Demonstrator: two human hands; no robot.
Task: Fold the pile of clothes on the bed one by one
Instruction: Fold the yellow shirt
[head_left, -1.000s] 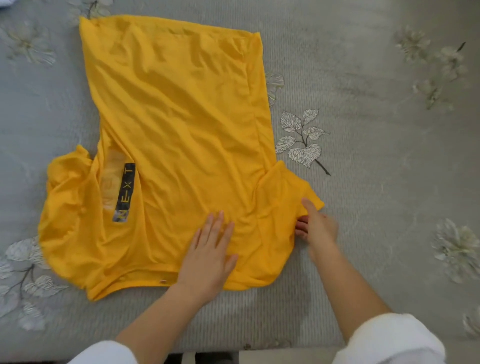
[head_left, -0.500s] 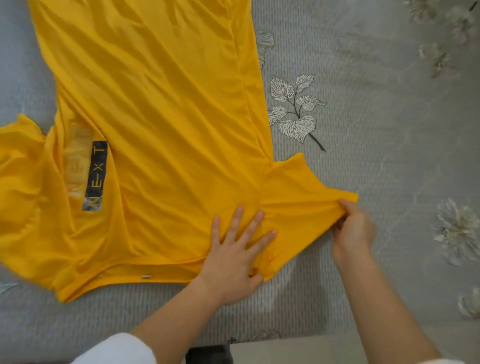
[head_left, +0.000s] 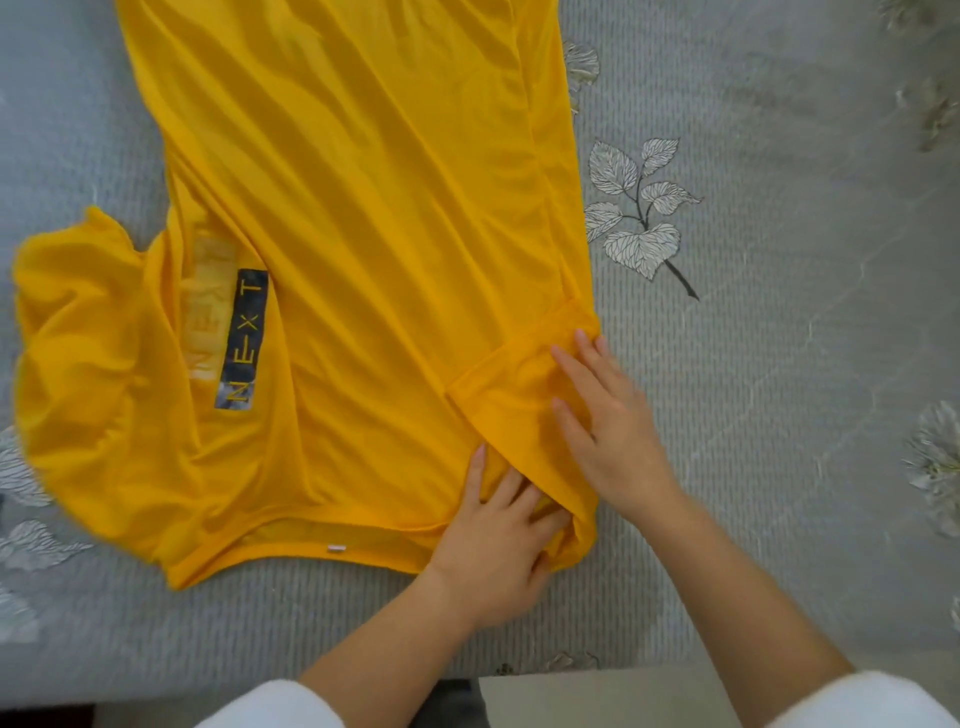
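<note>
**Fingers (head_left: 574, 371) flat on the folded sleeve (head_left: 514, 395)**

Fingers of the right hand (head_left: 618, 436) lie straight and released, pressing the sleeve inward over the yellow T-shirt (head_left: 363, 234); the left hand (head_left: 493, 556) rests extended too, its fingertips tucked under the sleeve's edge — neither grasps cloth. The shirt lies spread on the bed (head_left: 779, 389), long axis running away from the person, collar edge nearest. The other sleeve (head_left: 72, 338) sprawls unfolded to the left, well apart from both hands — the left hand is nearer, so that fold likely falls to it
</note>
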